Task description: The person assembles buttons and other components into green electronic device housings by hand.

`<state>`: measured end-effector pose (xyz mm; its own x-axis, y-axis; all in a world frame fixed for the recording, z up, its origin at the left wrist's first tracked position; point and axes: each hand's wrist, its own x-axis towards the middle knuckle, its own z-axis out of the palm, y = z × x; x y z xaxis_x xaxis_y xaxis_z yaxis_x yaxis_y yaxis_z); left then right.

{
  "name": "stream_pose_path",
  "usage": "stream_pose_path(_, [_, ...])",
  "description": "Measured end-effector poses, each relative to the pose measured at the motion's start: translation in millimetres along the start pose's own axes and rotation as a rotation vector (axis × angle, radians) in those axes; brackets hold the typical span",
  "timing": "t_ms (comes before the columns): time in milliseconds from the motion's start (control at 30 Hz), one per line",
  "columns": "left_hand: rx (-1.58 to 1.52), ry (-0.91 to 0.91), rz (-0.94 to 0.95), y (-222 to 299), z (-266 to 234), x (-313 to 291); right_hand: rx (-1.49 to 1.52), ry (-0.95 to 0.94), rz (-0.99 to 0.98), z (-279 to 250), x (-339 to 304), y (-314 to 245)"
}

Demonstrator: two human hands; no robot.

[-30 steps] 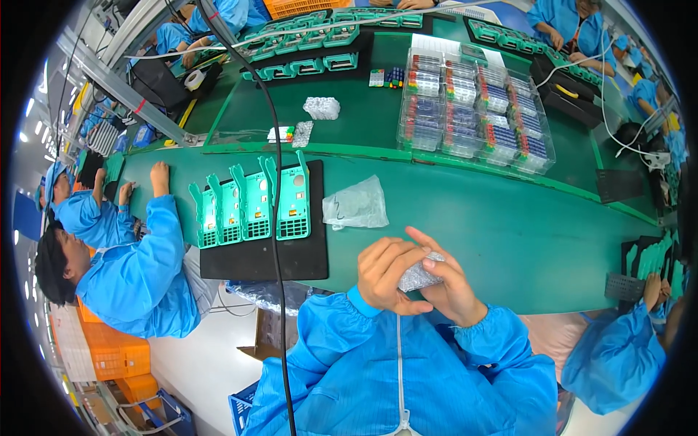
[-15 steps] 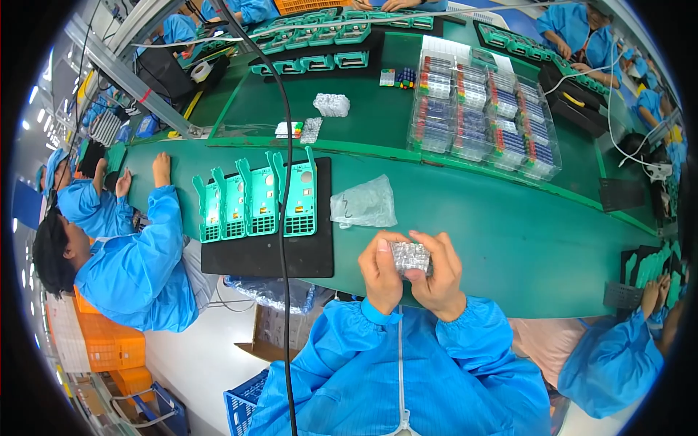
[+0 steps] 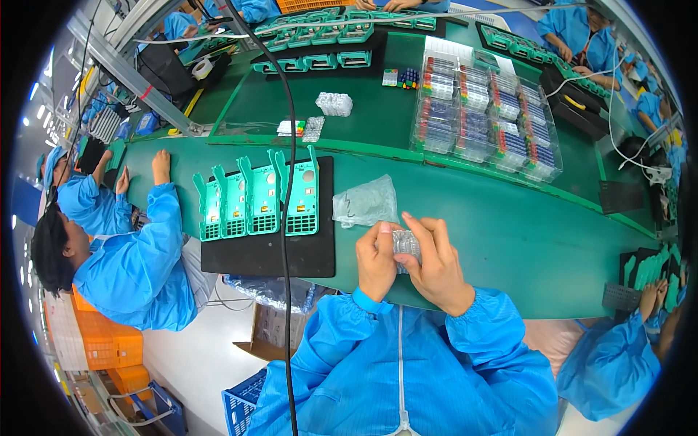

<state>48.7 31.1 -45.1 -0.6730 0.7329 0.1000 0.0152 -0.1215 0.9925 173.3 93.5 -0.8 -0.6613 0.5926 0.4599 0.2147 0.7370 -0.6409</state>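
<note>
A small silvery block (image 3: 406, 244) with a bumpy, ridged surface is held above the near edge of the green bench; its exact kind is unclear. My left hand (image 3: 376, 263) is closed around its left side, thumb on top. From the right, my right hand (image 3: 440, 267) grips it too, with the thumb against the lower face and some fingers raised over the top edge. Just beyond my hands lies a crumpled translucent plastic bag (image 3: 366, 201). Left of the bag, several teal plastic housings (image 3: 263, 200) stand in a row on a black mat (image 3: 269, 256).
Clear trays (image 3: 486, 120) of small striped parts stand behind a raised green rail (image 3: 378, 150). A white bumpy bundle (image 3: 334, 104) lies beyond the rail. A black cable (image 3: 289, 182) hangs across the view. A co-worker in blue (image 3: 138, 269) sits at the left.
My right hand has shifted slightly right and turned, with its fingers lifting and straightening. The silvery block has turned a little and shows a narrower face. The bag has barely moved.
</note>
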Motion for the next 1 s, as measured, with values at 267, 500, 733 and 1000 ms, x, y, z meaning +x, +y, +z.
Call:
stream_pose_path(267, [-0.054, -0.082, -0.199, -0.9, -24.3, 30.5, -0.053, -0.345, -0.304, -37.7, 36.9, -1.9])
stream_pose_path(500, [0.152, 0.066, 0.138, 36.0, -50.2, 42.9, 0.59, -0.018, 0.103, -17.4, 137.7, 8.1])
stream_pose_path(733, [0.85, -0.154, 0.425, -20.4, -42.1, 30.9, 0.667, -0.273, 0.67, 59.7, 233.9, 88.0])
stream_pose_path(1000, [0.711, -0.211, 0.352, -15.8, -65.8, -20.1, 0.488, -0.286, 0.852, 79.8, 257.4, 125.9])
